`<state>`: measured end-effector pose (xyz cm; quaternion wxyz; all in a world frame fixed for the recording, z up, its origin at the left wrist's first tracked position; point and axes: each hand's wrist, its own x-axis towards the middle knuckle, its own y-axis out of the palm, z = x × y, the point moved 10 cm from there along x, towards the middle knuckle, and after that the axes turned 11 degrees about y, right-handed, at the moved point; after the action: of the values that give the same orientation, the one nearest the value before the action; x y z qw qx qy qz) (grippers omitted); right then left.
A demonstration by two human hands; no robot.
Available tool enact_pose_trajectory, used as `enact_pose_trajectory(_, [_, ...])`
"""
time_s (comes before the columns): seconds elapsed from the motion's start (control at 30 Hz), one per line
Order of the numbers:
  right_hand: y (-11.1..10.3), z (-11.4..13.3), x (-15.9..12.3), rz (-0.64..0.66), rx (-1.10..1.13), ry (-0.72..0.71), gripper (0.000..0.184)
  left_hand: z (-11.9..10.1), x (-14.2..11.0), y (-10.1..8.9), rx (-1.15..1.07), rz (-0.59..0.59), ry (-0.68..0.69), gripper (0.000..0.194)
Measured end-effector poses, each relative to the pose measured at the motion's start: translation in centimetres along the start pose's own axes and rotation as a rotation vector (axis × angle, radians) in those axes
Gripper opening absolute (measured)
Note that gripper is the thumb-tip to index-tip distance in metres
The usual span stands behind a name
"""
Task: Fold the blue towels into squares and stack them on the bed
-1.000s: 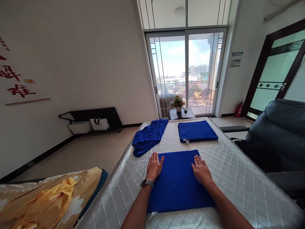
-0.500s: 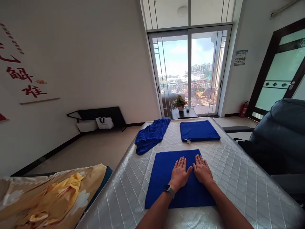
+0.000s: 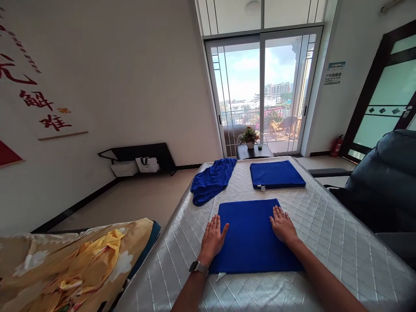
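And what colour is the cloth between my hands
The cloth is plain deep blue; it shows best in the head view.

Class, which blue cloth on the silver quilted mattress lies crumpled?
The wrinkled blue cloth at back left; the folded blue cloth stack, back right, and the flat blue cloth rectangle, nearest, have straight edges.

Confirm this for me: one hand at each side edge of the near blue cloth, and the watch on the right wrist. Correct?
Not quite: the watch is on the left wrist, as the head view shows. The rest stands: left hand and right hand are at opposite side edges of the near blue cloth.
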<state>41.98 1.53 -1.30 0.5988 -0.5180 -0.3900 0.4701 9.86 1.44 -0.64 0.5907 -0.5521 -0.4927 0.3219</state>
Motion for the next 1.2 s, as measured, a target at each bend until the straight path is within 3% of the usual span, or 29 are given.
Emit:
enact_pose_trajectory(0.23, [0.4, -1.9, -5.5, -0.006, 0.024, -0.026, 0.067, 0.3, 0.2, -0.6, -0.002, -0.026, 0.015, 0.075])
enact_pose_trajectory(0.33, [1.1, -2.3, -7.2, -0.005, 0.023, -0.027, 0.066, -1.6, 0.8, -2.2, -0.035, -0.067, 0.036, 0.074])
enact_pose_trajectory(0.4, [1.3, -2.3, -7.6, -0.012, 0.020, -0.029, 0.066, -5.3, 1.2, -3.0, -0.084, -0.083, 0.113, 0.070])
enact_pose_trajectory(0.53, [1.4, -2.4, -7.3, -0.032, 0.027, -0.042, 0.064, -18.2, 0.8, -1.6, -0.213, 0.013, 0.474, 0.063])
enact_pose_trajectory(0.6, [1.5, -2.4, -7.4, -0.040, 0.020, -0.079, 0.061, -23.4, 0.1, -0.5, -0.254, 0.030, 0.595, 0.063])
enact_pose_trajectory(0.63, [1.6, -2.4, -7.4, -0.040, 0.011, -0.096, 0.061, -25.1, -0.1, -0.1, -0.264, 0.034, 0.622, 0.063])
enact_pose_trajectory(0.7, [1.7, -2.3, -7.6, -0.030, 0.004, -0.115, 0.061, -26.2, -0.5, 0.5, -0.262, 0.046, 0.630, 0.064])
enact_pose_trajectory(0.77, [1.6, -2.5, -7.6, -0.026, 0.020, -0.098, 0.061, -25.0, -0.8, 0.5, -0.235, 0.067, 0.603, 0.064])
enact_pose_trajectory(0.83, [1.4, -2.4, -7.6, -0.035, 0.043, -0.078, 0.063, -21.8, -1.4, -0.1, -0.197, 0.094, 0.554, 0.064])
enact_pose_trajectory(0.97, [0.9, -2.2, -7.3, -0.052, 0.045, -0.051, 0.065, -11.9, -4.3, -1.5, -0.138, 0.161, 0.334, 0.065])
enact_pose_trajectory(1.1, [-0.1, -2.8, -8.2, -0.080, 0.094, -0.052, 0.063, -1.3, -9.7, -2.3, -0.144, 0.172, 0.033, 0.062])
enact_pose_trajectory(1.2, [-0.8, -3.4, -10.7, -0.117, 0.228, -0.081, 0.050, 3.4, -13.0, -3.1, -0.202, 0.083, -0.102, 0.061])
